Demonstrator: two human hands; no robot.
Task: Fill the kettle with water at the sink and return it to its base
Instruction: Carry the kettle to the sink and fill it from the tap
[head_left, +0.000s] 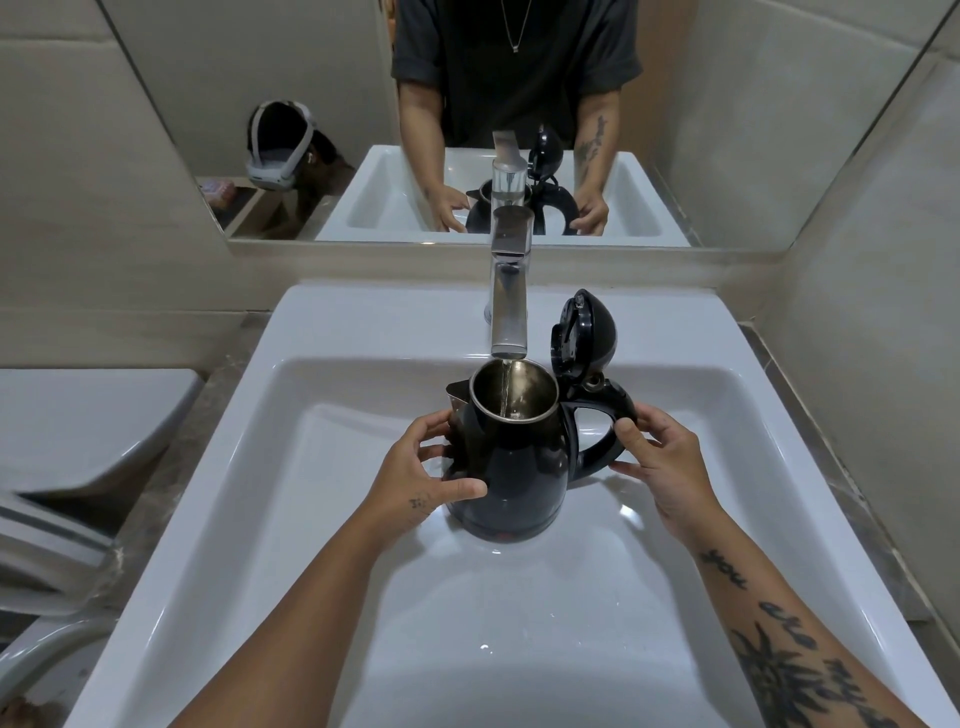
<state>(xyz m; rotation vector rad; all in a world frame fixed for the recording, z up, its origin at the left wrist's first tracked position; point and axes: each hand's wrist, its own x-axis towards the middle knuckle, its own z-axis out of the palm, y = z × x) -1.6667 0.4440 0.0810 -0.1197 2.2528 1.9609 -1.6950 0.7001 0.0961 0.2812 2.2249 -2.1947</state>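
My left hand cups the upright kettle wall, right hand pinches its right-pointing handle, mouth under the tap.

Both your arms reach forward, hands apart at the same height.

Your left hand is cupped, thumb stretched right and fingers curled on the far side, palm turned right. Your right hand faces it, thumb raised and fingers wrapped. Your right forearm carries dark tattoos; a small mark sits near your left thumb.
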